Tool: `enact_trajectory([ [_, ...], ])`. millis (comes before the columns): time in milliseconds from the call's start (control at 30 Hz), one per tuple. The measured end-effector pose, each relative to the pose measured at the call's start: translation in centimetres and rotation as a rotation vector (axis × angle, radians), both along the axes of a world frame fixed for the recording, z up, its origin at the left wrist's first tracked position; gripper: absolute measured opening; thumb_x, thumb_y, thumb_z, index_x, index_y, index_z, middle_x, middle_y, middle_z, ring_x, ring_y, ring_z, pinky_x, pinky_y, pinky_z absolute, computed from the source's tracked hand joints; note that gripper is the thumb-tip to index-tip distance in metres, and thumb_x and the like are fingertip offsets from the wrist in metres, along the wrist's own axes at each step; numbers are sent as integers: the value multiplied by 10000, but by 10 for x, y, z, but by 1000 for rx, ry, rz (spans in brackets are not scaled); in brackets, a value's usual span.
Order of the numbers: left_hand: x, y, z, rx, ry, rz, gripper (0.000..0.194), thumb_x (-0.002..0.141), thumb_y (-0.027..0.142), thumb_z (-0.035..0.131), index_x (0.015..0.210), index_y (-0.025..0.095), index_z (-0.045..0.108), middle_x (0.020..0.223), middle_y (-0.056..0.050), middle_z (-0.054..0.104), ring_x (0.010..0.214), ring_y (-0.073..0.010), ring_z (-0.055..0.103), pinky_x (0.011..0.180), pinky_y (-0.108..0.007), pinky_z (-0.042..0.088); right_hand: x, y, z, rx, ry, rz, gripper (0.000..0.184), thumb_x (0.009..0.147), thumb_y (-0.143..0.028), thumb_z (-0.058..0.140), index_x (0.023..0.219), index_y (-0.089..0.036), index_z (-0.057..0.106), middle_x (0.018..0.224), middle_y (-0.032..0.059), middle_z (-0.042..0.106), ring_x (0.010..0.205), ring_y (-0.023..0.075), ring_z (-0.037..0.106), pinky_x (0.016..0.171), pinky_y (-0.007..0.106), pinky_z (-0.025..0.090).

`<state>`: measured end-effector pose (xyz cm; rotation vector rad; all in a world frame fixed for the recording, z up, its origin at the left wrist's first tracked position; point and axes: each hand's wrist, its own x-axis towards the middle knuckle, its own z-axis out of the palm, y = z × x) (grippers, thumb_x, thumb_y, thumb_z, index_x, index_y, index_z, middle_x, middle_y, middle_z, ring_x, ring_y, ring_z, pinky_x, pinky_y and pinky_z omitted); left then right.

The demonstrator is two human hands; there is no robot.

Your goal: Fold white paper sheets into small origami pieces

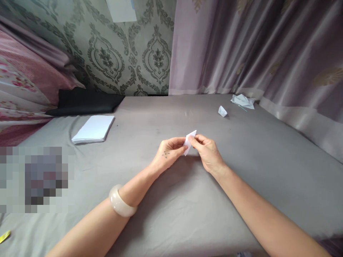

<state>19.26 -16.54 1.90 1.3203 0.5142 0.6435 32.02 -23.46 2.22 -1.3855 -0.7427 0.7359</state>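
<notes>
A small folded piece of white paper is held between both hands above the grey sheet. My left hand pinches its left side with closed fingers; a pale bangle sits on that forearm. My right hand pinches the right side of the same paper, fingers closed. The paper's pointed tip sticks up between the fingertips.
A stack of white paper sheets lies at the left. A small folded paper shape and a pile of crumpled paper sit far right near the curtain. A black cushion and patterned bedding are at back left.
</notes>
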Motion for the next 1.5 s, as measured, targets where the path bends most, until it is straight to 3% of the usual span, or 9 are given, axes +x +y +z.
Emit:
enact_trajectory([
  [100,1,0,0,3,12,20,330,716,283,742,1005,127,702,965,-98,735,914,-224,670,817,-335,508,1,0,-2,40,19,-18,213,664,-400,762,736,-206,712,816,4,657,807,150,570,822,309,433],
  [233,0,-1,3,23,23,22,324,726,314,738,995,140,692,957,-88,727,875,-204,662,769,-310,501,1,1,0,72,189,17,231,643,-375,788,782,-202,724,780,12,684,775,160,612,814,338,476],
  [433,-1,-3,6,36,7,52,273,742,327,731,936,140,694,934,-77,719,861,-182,646,791,-301,485,-5,4,3,186,327,-75,208,646,-355,799,783,-209,743,850,23,711,832,161,628,837,327,488],
  [667,0,-5,7,11,-31,117,285,694,334,772,899,144,715,847,-48,711,792,-156,624,753,-283,470,-7,4,1,203,357,-25,223,667,-367,792,824,-213,752,879,11,712,847,146,616,852,303,477],
  [833,-2,1,5,60,6,164,282,691,349,770,886,151,719,781,-30,687,715,-129,582,669,-253,437,4,1,4,155,235,-55,270,621,-360,822,772,-215,653,790,-12,678,820,154,624,829,330,495],
  [1000,-7,12,2,272,100,182,260,740,345,729,919,158,709,813,-38,677,673,-119,538,616,-247,405,24,-3,10,100,-327,69,330,690,-387,772,968,-246,663,1057,35,675,995,194,609,904,370,466],
  [1100,-11,15,1,463,123,169,217,783,326,694,939,177,714,893,-51,690,777,-143,566,684,-257,411,28,-6,12,64,-558,188,242,754,-394,723,953,-258,716,1013,27,685,979,189,611,918,359,447],
  [1233,-13,15,4,587,139,124,200,824,327,656,956,193,724,925,-54,693,827,-151,571,712,-261,399,27,-7,11,46,-600,203,204,776,-417,698,891,-255,748,951,30,695,921,187,625,876,341,465],
  [1500,-15,13,10,476,136,113,206,811,353,671,915,196,756,893,-50,712,793,-151,581,687,-257,403,28,-8,15,17,-479,233,180,758,-405,711,865,-271,767,940,28,721,917,195,646,864,349,488],
])
